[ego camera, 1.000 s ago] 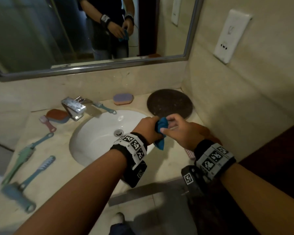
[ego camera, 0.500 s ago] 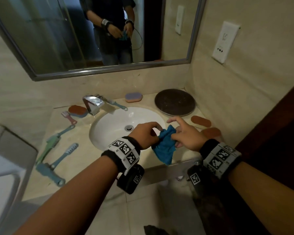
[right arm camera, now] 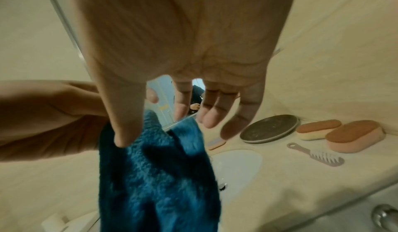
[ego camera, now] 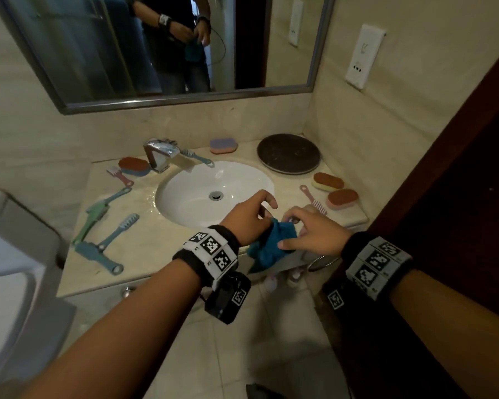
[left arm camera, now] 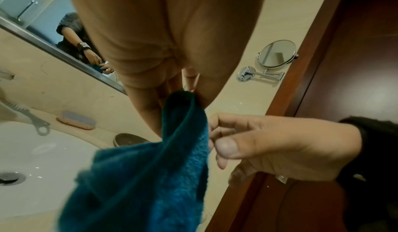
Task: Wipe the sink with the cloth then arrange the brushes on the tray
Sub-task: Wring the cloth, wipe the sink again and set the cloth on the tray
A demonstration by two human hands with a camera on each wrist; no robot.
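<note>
Both hands hold a blue cloth (ego camera: 271,246) over the counter's front edge, just in front of the white sink (ego camera: 190,197). My left hand (ego camera: 251,220) pinches the cloth's top and the rest hangs down (left arm camera: 150,176). At its right edge my right hand (ego camera: 308,234) has the thumb on the cloth (right arm camera: 155,176) and the forefinger at its top; the other fingers spread loosely. A dark round tray (ego camera: 288,154) sits at the back right, bare. Brushes lie about: a pink brush (ego camera: 314,200) right of the sink, a teal brush (ego camera: 198,158) by the faucet, several more on the left (ego camera: 98,210).
A chrome faucet (ego camera: 159,154) stands behind the sink. Sponges lie at the right (ego camera: 328,181), (ego camera: 342,198), at the back (ego camera: 223,145) and left of the faucet (ego camera: 134,165). A toilet (ego camera: 6,254) is at the far left, a dark door (ego camera: 458,197) at the right.
Both hands drew back from over the sink's rim to the counter's front edge. The bunched cloth has come loose and hangs lower. My head has pulled back.
</note>
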